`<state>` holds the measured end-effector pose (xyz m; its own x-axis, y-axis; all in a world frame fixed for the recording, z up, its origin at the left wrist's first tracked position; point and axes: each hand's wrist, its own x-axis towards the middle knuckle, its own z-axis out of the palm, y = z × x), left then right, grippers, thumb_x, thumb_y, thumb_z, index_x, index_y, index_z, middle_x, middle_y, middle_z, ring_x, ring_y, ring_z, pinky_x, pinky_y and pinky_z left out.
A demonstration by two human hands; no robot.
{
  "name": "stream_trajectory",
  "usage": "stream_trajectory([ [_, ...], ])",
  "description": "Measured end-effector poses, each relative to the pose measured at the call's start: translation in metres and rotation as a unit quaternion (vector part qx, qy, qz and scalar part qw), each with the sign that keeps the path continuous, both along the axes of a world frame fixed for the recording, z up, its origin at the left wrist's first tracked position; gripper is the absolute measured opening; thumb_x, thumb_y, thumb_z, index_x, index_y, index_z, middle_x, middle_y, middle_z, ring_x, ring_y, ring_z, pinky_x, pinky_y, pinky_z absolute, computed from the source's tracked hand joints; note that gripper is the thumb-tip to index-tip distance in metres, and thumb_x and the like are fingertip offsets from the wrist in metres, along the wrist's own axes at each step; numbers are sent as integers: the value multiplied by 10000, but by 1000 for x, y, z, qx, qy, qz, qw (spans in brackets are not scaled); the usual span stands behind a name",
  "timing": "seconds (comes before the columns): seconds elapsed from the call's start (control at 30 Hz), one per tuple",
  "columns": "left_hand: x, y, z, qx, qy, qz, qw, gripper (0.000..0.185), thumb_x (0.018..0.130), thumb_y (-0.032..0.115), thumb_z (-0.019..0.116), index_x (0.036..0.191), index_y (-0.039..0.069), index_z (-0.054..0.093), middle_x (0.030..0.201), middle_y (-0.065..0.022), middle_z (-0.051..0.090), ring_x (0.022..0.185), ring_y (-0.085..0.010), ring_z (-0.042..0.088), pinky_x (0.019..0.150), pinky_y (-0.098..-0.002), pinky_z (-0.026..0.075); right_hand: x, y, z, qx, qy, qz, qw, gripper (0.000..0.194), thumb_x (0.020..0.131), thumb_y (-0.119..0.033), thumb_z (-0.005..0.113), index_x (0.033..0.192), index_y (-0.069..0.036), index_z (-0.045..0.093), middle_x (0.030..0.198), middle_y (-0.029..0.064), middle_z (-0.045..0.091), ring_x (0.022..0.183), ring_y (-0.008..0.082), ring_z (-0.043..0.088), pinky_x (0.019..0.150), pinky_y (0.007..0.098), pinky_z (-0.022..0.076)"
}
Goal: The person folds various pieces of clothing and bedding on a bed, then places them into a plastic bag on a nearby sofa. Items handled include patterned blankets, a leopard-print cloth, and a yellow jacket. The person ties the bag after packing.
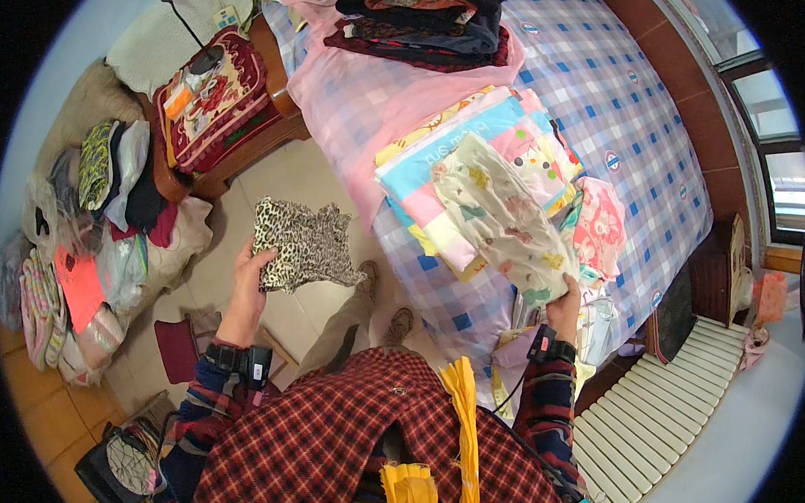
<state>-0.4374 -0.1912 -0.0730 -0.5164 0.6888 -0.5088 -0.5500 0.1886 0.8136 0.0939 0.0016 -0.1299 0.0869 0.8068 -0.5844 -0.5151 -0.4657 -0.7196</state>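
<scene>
My left hand point(247, 289) grips the edge of a leopard-print cloth point(306, 247), thumb on top, held above the tiled floor. On the right, my right hand point(564, 304) is closed on the near end of a cream cloth with coloured prints point(500, 218). The far part of that cloth lies over a pile of folded children's fabrics in blue, pink and yellow point(431, 202) on the bed. Touching its right side is a bunched pink and white printed cloth point(599, 228). Both wrists wear straps with small black devices.
A checked sheet point(569, 58) covers the bed, with folded dark clothes point(417, 26) at its far end. Bags and clothes crowd the left side point(130, 242) below a nightstand with a red cover point(249, 66). A white radiator point(662, 420) stands at right.
</scene>
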Motion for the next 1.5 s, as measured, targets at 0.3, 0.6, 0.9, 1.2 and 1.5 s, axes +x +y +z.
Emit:
stream_trajectory([
  [0.3,-9,-41,32,103,-8,103,989,421,824,15,563,1234,0,467,1039,-99,612,907,-204,609,787,-315,510,-107,43,100,202,-30,167,965,449,804,-131,562,1207,46,477,1155,136,564,1064,257,549,918,375,440],
  [0.6,-23,-118,71,97,40,208,973,457,829,87,607,1249,-7,453,1044,-92,618,908,-169,611,789,-298,502,-326,18,186,249,13,463,850,477,759,-71,569,1207,61,469,1098,149,586,979,244,594,883,353,470],
  [0.9,-142,-182,96,56,246,197,947,469,850,213,605,1234,-13,457,1012,-124,617,885,-179,594,796,-303,474,-577,-102,192,189,1,692,697,422,741,-28,604,1144,61,521,1001,111,625,871,206,626,792,325,504],
  [1.2,-273,-222,158,-172,519,189,816,634,808,342,573,1278,-37,378,1178,-273,516,1062,-401,515,906,-440,420,-818,-251,223,303,75,801,511,572,847,-188,632,1321,-28,355,1205,51,516,1064,157,506,926,297,408],
  [1.5,-433,-256,170,-47,531,253,807,702,776,299,631,1350,-9,369,1428,-228,308,1311,-335,321,1070,-365,278,-1027,-283,281,369,59,837,400,387,722,-58,643,1099,-16,565,944,43,638,823,131,598,755,276,485],
])
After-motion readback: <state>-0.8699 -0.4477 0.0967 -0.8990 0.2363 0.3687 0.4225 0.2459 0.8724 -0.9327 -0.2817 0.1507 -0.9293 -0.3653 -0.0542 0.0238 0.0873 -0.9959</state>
